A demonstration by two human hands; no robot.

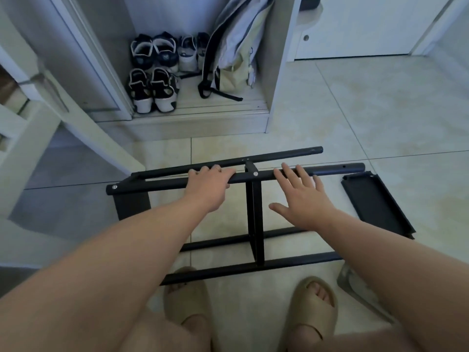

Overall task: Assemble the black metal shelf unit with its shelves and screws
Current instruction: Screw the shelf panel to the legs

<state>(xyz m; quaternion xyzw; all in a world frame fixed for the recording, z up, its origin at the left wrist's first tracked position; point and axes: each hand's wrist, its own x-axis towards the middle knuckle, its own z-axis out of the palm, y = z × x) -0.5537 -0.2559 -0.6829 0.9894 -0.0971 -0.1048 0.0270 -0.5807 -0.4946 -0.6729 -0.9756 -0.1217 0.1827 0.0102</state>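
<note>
The black metal shelf frame lies on its side on the tiled floor, with several long tubes running left to right and a shelf panel fixed upright across its middle. A second panel is fixed at its left end. My left hand is closed over the upper near tube, left of the middle panel. My right hand hovers with fingers spread just right of that panel, fingertips at the same tube. A loose black shelf panel lies flat on the floor to the right of the frame.
An open closet straight ahead holds several shoes and a hanging bag. A white chair leg slants in from the left. My feet in beige slippers stand just behind the frame. A grey object lies at right.
</note>
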